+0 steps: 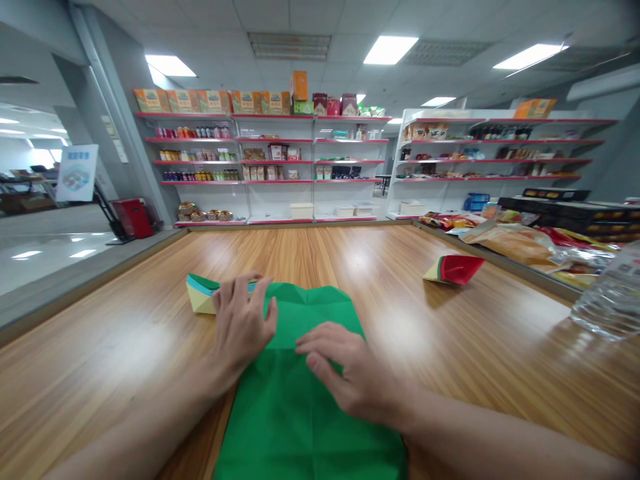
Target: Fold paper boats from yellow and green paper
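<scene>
A green sheet with crease lines (305, 413), perhaps cloth or a thin bag, lies spread in front of me on the wooden table. Over its upper left edge is my left hand (243, 320), fingers loosely bent and apart, holding nothing. My right hand (345, 370) hovers over or rests on the sheet's middle right, its fingers stretched out and empty; contact is hard to tell. Beyond my left hand stands a folded yellow, blue and green piece (201, 297), partly hidden by the fingers. A folded red piece with green and yellow edges (455, 270) sits farther right.
On the right, a clear plastic bottle (610, 297) stands near packaged snacks (520, 243) and stacked black boxes (565, 210). A raised rim (300, 225) borders the wooden table (400, 320). Stocked shelves (275, 140) line the back; a sign board (77, 172) is at left.
</scene>
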Motion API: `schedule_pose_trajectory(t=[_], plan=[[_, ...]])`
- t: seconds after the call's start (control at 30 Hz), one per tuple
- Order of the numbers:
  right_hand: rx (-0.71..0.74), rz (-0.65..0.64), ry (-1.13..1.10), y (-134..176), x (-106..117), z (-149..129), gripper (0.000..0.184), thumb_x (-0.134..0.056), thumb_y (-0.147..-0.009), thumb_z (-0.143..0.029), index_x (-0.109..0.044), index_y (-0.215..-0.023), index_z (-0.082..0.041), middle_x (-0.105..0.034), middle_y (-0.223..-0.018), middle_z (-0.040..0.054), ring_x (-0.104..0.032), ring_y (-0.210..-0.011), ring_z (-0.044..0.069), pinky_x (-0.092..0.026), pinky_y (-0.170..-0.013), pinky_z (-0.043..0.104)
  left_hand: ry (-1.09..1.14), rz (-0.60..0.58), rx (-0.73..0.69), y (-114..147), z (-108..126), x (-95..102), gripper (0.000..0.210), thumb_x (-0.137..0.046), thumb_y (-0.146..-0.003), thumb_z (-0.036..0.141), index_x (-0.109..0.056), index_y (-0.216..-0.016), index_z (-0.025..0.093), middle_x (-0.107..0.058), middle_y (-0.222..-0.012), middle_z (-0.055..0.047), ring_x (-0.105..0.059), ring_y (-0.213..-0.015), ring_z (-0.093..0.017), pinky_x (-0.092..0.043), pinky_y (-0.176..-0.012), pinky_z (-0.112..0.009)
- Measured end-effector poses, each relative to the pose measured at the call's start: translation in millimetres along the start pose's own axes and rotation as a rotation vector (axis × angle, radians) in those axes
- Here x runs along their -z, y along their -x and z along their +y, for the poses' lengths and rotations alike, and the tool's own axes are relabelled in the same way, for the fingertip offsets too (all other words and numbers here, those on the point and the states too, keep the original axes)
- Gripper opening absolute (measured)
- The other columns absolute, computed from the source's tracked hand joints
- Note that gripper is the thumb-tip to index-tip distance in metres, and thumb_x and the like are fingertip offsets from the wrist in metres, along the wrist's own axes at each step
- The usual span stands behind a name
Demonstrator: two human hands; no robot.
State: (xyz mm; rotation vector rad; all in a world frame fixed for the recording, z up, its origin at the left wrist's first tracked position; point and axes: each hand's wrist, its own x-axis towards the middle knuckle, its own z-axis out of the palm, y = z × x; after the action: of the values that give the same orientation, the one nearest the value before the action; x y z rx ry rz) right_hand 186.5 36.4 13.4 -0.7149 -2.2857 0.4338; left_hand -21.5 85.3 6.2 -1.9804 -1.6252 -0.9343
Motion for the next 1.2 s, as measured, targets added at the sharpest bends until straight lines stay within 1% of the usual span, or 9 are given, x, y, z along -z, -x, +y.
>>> schedule_pose_trajectory(t=[0.13,0.33,0.53,0.7,0.8,0.9,1.0,1.1,1.2], plan=[[-0.062,0.374,0.008,-3,2,17,0.023,-0.043,-0.089,-0.020,-0.065,-0.082,-0.015,-0.066,-0.077,0.0069,-0.059,-0.077,0.018,-0.046,-0.073,0.032,-0.158,-0.001,0.223,-1,-17,-11.7,0.047,-0.058,-0.076,0.036,-0.053,-0.116,0.012,-0.033,-0.131,-0.024,-0.021,-0.126,-0.043,-0.028,-0.091,-0.062],[-0.199,0.173,-0.027,-3,-2,25,0.018,-0.050,-0.084,-0.021,-0.066,-0.092,-0.016,-0.068,-0.087,0.0062,-0.061,-0.083,0.018,-0.046,-0.074,0.031,-0.052,0.056,0.207,-7,-44,-28.0,0.024,-0.059,-0.076,0.030,-0.057,-0.095,0.015,-0.053,-0.099,-0.014,-0.044,-0.103,-0.031,-0.038,-0.089,-0.046],[-0.419,0.095,-0.175,-6,-2,26,0.030,-0.048,-0.088,-0.035,-0.060,-0.108,-0.017,-0.066,-0.092,0.0080,-0.060,-0.083,0.020,-0.045,-0.075,0.034,0.182,0.321,-0.237,-5,-10,1.0,0.007,-0.059,-0.079,0.017,-0.056,-0.085,0.019,-0.055,-0.085,-0.007,-0.048,-0.087,-0.023,-0.043,-0.081,-0.039],[-0.421,0.220,-0.627,-2,-1,31,0.045,-0.035,-0.093,-0.047,-0.038,-0.130,-0.021,-0.061,-0.105,0.0074,-0.058,-0.090,0.019,-0.046,-0.076,0.034,0.328,0.086,-0.707,12,24,21.4,0.022,-0.049,-0.076,0.001,-0.059,-0.084,0.019,-0.053,-0.090,-0.008,-0.045,-0.096,-0.024,-0.045,-0.084,-0.041],[-0.386,0.260,-0.666,-3,-1,33,0.042,-0.047,-0.089,-0.044,-0.044,-0.124,-0.020,-0.059,-0.109,0.0064,-0.055,-0.099,0.020,-0.043,-0.087,0.035,0.420,-0.124,-0.820,18,30,23.9,0.023,-0.049,-0.078,0.002,-0.060,-0.087,0.019,-0.053,-0.096,-0.009,-0.045,-0.102,-0.024,-0.040,-0.094,-0.047],[-0.408,0.300,-0.635,-7,-1,35,0.036,-0.054,-0.086,-0.040,-0.052,-0.114,-0.019,-0.059,-0.110,0.0066,-0.054,-0.103,0.022,-0.041,-0.091,0.037,0.643,-0.170,-0.669,21,30,20.4,0.027,-0.067,-0.075,0.021,-0.059,-0.101,0.022,-0.042,-0.125,-0.011,-0.035,-0.120,-0.030,-0.035,-0.100,-0.050],[-0.446,0.309,-0.666,-9,-4,39,0.031,-0.051,-0.087,-0.039,-0.052,-0.111,-0.019,-0.061,-0.106,0.0070,-0.058,-0.095,0.022,-0.046,-0.083,0.037,1.016,-0.189,-0.175,23,31,13.4,0.067,-0.067,-0.074,0.040,-0.036,-0.132,0.026,-0.024,-0.143,-0.013,-0.022,-0.132,-0.033,-0.030,-0.103,-0.051],[-0.471,0.248,-0.705,-8,-8,43,0.031,-0.052,-0.086,-0.038,-0.049,-0.110,-0.020,-0.063,-0.090,0.0048,-0.061,-0.077,0.019,-0.050,-0.066,0.033,1.425,-0.488,0.234,21,34,6.5,0.064,-0.055,-0.084,0.041,-0.025,-0.138,0.022,-0.036,-0.139,-0.016,-0.033,-0.129,-0.031,-0.036,-0.100,-0.048],[-0.495,0.248,-0.642,-6,-11,42,0.034,-0.054,-0.084,-0.033,-0.041,-0.113,-0.021,-0.062,-0.087,0.0039,-0.062,-0.074,0.018,-0.051,-0.060,0.030,1.674,-0.724,0.339,17,35,3.3,0.058,-0.061,-0.080,0.038,-0.041,-0.130,0.016,-0.053,-0.125,-0.016,-0.048,-0.117,-0.031,-0.042,-0.094,-0.043]])
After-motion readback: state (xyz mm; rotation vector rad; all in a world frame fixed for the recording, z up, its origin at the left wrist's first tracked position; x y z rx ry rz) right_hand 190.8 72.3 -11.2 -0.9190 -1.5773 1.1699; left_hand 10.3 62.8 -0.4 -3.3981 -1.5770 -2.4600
